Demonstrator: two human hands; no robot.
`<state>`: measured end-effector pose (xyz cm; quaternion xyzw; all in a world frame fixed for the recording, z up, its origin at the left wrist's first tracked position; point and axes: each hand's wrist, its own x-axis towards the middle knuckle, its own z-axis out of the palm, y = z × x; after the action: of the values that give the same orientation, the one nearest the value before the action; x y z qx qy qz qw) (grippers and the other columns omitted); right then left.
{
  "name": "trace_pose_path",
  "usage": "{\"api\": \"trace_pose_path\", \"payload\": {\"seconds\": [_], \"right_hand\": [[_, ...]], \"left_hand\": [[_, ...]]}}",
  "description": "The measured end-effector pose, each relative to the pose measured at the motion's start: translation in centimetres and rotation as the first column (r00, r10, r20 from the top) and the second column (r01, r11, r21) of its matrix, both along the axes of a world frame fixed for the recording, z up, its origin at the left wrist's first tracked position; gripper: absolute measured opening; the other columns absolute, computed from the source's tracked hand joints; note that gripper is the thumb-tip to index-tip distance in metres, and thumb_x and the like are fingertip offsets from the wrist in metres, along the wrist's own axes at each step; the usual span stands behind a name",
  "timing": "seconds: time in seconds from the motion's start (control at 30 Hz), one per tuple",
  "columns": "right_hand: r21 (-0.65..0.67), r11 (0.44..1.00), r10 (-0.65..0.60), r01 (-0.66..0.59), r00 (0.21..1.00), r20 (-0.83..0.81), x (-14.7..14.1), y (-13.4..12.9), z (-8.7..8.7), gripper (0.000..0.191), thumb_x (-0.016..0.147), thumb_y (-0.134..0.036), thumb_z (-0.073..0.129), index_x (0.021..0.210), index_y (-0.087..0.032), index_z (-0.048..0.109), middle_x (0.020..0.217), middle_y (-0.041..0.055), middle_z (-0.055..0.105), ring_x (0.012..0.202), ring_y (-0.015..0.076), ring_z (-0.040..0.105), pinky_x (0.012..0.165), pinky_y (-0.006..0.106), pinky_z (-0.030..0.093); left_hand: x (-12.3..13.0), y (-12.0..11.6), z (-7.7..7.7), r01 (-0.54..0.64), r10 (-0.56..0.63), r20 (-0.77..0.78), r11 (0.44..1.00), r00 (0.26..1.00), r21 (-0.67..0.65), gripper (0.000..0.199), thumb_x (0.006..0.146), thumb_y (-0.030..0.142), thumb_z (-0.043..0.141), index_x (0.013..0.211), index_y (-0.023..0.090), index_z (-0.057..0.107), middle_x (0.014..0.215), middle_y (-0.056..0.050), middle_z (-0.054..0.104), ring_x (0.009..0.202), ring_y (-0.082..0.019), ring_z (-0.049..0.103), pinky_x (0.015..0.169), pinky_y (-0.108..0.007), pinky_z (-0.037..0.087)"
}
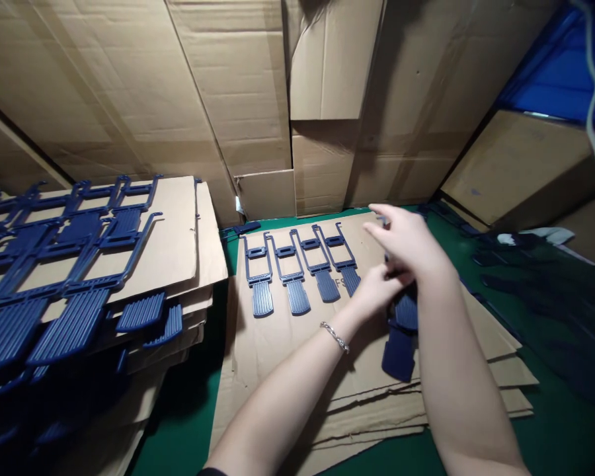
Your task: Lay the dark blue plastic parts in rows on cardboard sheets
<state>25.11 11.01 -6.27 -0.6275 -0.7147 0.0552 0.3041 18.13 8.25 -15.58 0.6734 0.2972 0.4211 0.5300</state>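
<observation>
Caution: the left hand (379,287) is working just beside the rightmost of four blue frames (349,280), so a sideways sweep could be pushing that frame out of line. The right hand (401,241) is crossing above the left, and its wrist is masking the contact; a misjudged pull could be dragging the dark-blue part (398,357) askew or catching a hooked end.

Grip: the left fingers are curling near the part's upper portion, their tips disappearing behind the right wrist; the right thumb and forefinger are extending leftward. Whether either hand is grasping cannot be told.

Position: the part is occupying the right half of the cardboard sheet (287,357). Its plate end is pointing toward the sheet's near edge, its long axis running roughly from far edge to near edge.
</observation>
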Motion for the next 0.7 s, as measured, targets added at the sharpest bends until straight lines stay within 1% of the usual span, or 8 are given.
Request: {"api": "trace_pose_path", "payload": {"seconds": [0.07,0.13,0.2,0.3,0.37,0.47,0.57,0.7], "right_hand": [[0.086,0.99,-0.111,0.115,0.992,-0.056,1.3,-1.0,1.5,0.037,0.083,-0.029,0.049,0.115,-0.016,0.058,0.11,0.0089,0.06,0.097,0.0209,0.055,0.088,0.032,0.04],[0.128,0.972,-0.19,0.199,0.978,-0.08,2.1,-1.8,2.4,0.027,0.082,-0.03,0.049,0.101,-0.017,0.064,0.095,0.008,0.064,0.086,0.0189,0.057,0.082,0.03,0.041],[0.075,0.974,-0.211,0.216,0.975,-0.065,2.5,-2.4,2.8,0.024,0.081,-0.035,0.052,0.085,-0.017,0.067,0.082,0.0069,0.064,0.078,0.0179,0.057,0.076,0.028,0.041],[-0.12,0.988,-0.108,0.102,0.993,-0.047,2.2,-2.3,2.3,0.03,0.074,-0.046,0.059,0.071,-0.017,0.068,0.073,0.005,0.064,0.072,0.0172,0.056,0.066,0.025,0.04],[-0.189,0.982,-0.013,0.001,0.998,-0.06,1.6,-1.8,1.6,0.028,0.071,-0.045,0.061,0.073,-0.018,0.069,0.075,0.0034,0.065,0.074,0.0163,0.057,0.065,0.024,0.039],[-0.156,0.985,0.052,-0.069,0.992,-0.115,0.5,-0.6,0.5,0.025,0.073,-0.038,0.059,0.084,-0.019,0.07,0.087,0.0022,0.066,0.081,0.015,0.057,0.066,0.021,0.039],[-0.162,0.986,0.006,-0.035,0.984,-0.178,-0.2,0.3,-0.2,0.023,0.074,-0.034,0.055,0.081,-0.017,0.07,0.084,0.0032,0.066,0.078,0.0142,0.058,0.061,0.02,0.038],[-0.195,0.981,-0.056,0.021,0.983,-0.175,0.5,1.1,-0.7,0.022,0.073,-0.033,0.053,0.07,-0.015,0.066,0.073,0.0027,0.064,0.066,0.0131,0.056,0.056,0.021,0.036]], "left_hand": [[-0.5,0.8,0.7,-0.106,0.133,0.218,0.986,0.967,-0.128,0.022,0.081,0.03,0.053,0.093,0.013,0.06,0.094,-0.007,0.062,0.087,-0.015,0.057,0.078,-0.025,0.045],[-1.4,1.7,1.2,-0.197,0.279,0.38,0.95,0.882,-0.242,0.02,0.077,0.03,0.059,0.087,0.014,0.06,0.087,-0.004,0.061,0.08,-0.012,0.056,0.074,-0.022,0.044],[-2.3,2.6,1.4,-0.241,0.363,0.472,0.923,0.803,-0.301,0.021,0.075,0.032,0.061,0.087,0.014,0.06,0.085,-0.003,0.06,0.077,-0.01,0.055,0.072,-0.021,0.043],[-3.4,3.4,1.4,-0.269,0.418,0.551,0.904,0.722,-0.333,0.025,0.072,0.033,0.064,0.089,0.015,0.058,0.081,-0.001,0.059,0.071,-0.008,0.055,0.068,-0.019,0.044],[-3.7,3.3,1.5,-0.283,0.423,0.548,0.903,0.722,-0.323,0.026,0.071,0.032,0.065,0.088,0.015,0.056,0.076,0.001,0.057,0.065,-0.007,0.054,0.062,-0.018,0.043],[-3.6,2.8,1.7,-0.286,0.403,0.51,0.912,0.76,-0.294,0.026,0.071,0.033,0.066,0.083,0.015,0.052,0.069,0.003,0.053,0.054,-0.005,0.048,0.05,-0.016,0.039],[-3.3,2.0,1.9,-0.264,0.371,0.461,0.923,0.806,-0.28,0.026,0.069,0.031,0.067,0.077,0.016,0.047,0.066,0.005,0.047,0.049,-0.004,0.044,0.045,-0.015,0.037],[-3.0,1.5,2.1,-0.177,0.281,0.414,0.946,0.866,-0.273,0.031,0.064,0.026,0.07,0.077,0.018,0.043,0.071,0.004,0.048,0.056,-0.006,0.049,0.049,-0.017,0.041]]}}
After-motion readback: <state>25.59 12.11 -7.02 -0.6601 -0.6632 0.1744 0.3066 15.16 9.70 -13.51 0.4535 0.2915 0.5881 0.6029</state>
